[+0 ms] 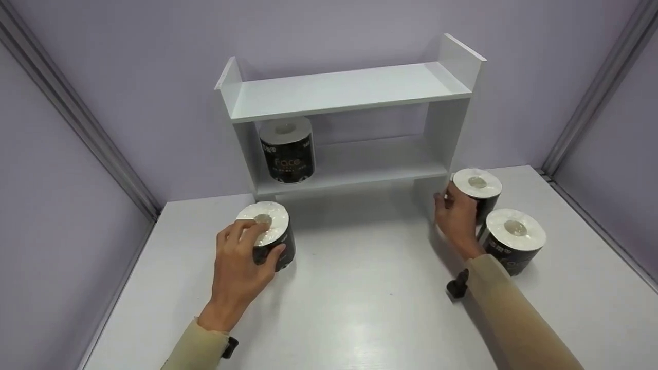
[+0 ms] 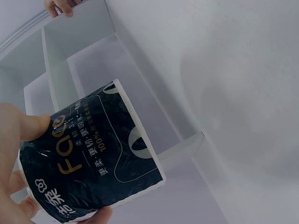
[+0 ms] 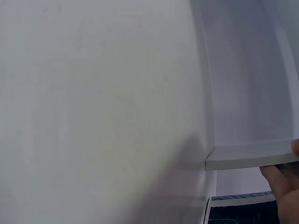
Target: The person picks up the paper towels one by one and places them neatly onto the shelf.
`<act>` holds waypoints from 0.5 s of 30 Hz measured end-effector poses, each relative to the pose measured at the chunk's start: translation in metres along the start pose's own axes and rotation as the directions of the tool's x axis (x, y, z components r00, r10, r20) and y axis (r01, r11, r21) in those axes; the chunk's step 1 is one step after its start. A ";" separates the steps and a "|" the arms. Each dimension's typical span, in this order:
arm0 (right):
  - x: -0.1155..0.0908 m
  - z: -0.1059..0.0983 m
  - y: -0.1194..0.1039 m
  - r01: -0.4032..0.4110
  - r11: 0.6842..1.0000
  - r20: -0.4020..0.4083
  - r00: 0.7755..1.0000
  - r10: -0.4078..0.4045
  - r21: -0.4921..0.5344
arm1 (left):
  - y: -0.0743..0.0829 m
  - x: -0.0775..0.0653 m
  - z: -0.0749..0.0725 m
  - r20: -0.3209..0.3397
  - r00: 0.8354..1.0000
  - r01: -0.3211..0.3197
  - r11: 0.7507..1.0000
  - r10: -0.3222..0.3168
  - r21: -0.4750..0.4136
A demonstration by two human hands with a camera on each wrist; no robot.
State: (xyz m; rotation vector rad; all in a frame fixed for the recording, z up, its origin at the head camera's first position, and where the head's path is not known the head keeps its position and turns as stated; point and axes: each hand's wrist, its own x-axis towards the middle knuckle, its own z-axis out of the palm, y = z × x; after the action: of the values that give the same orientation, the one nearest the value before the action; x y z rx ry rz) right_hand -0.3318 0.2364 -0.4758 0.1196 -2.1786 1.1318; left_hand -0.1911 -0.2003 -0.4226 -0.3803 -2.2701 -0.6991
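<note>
A toilet paper roll [image 1: 285, 249] in a dark "Face" wrapper is gripped by my left hand [image 1: 237, 259], fingers over its white top and thumb along its side. The left wrist view shows the same roll [image 2: 93, 154] in front of the white shelf unit [image 2: 50, 65]. My right hand [image 1: 456, 218] holds the lower right side panel of the shelf unit [image 1: 354, 105]. In the right wrist view its fingers [image 3: 279, 179] lie on one face of that panel [image 3: 252, 161] and the thumb on the other. Another toilet paper roll [image 1: 290, 162] stands upright at the left end of the middle shelf.
Right of the shelf unit, beside my right hand, a rear toilet paper roll [image 1: 491, 205] and a front toilet paper roll [image 1: 514, 244] stand upright on the white table [image 1: 349, 298]. Pale walls [image 1: 349, 31] with metal corner posts [image 1: 591, 97] enclose the table's back and sides.
</note>
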 end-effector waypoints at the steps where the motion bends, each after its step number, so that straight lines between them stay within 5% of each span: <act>1: 0.000 0.000 0.000 0.002 1.000 -0.005 1.000 -0.002 0.006 | 0.001 0.001 0.000 0.002 1.000 0.000 1.000 0.000 0.000; 15: -0.001 0.002 0.003 0.044 0.999 -0.031 0.999 -0.043 0.019 | 0.013 0.018 -0.011 0.040 0.999 -0.011 1.000 0.011 -0.004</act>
State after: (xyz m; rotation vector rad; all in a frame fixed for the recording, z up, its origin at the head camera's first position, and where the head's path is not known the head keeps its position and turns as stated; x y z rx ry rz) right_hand -0.3331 0.2370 -0.4791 0.1569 -2.1283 1.1239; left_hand -0.1915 -0.1945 -0.3985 -0.4120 -2.3033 -0.6957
